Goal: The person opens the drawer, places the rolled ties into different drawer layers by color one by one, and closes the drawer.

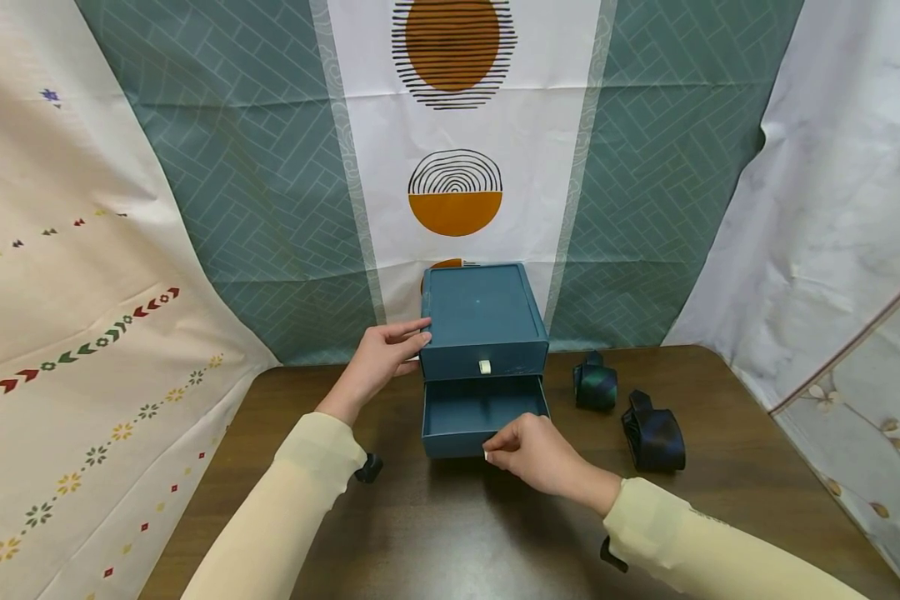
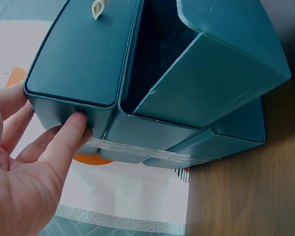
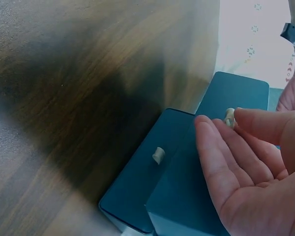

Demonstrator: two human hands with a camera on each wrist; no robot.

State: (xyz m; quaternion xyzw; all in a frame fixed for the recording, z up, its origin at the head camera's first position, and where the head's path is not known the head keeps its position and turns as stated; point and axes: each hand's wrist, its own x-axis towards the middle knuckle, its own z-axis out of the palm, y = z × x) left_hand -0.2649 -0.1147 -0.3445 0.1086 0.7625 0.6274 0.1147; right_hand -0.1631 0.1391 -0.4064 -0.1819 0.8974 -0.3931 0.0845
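Patterned cloth (image 1: pixel 262 167) backs the table (image 1: pixel 435 542); near its rear edge, the middle drawer (image 1: pixel 450 446) of the cabinet (image 1: pixel 480 304) is already pulled out, right hand (image 1: pixel 540 454) pinching its knob (image 3: pixel 229 116). Left hand (image 1: pixel 371 367) rests outstretched fingers against the cabinet's side; two rolled ties (image 1: pixel 597 388) (image 1: pixel 660 443) lie outside, toward the right edge.

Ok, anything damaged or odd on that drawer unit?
Yes, minor: the open drawer has whitish scuffs along its edge, and what looks like clear tape runs along the drawer unit's side, suggesting a makeshift fix.
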